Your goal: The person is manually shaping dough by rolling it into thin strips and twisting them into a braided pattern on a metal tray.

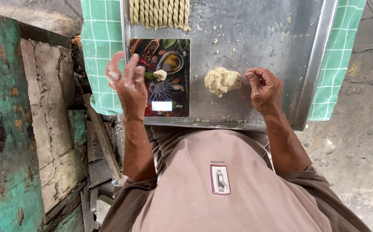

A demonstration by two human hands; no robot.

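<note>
A lump of pale dough (222, 80) lies on a large metal tray (281, 51). My right hand (263, 88) rests just right of it, fingers curled, with nothing visible in them. At the tray's left edge sits a flat kitchen scale (175, 96) with a dark food picture on top and a lit display. A small piece of dough (160, 75) sits on the scale. My left hand (128, 83), dusted with flour, hovers over the scale's left side, fingers spread and blurred. Several twisted dough sticks (160, 13) are lined up at the tray's far edge.
A green checked cloth (100, 47) lies under the tray and shows on both sides. A worn teal wooden board (4, 129) and stone blocks stand at the left. Grey paved ground (362, 141) lies to the right.
</note>
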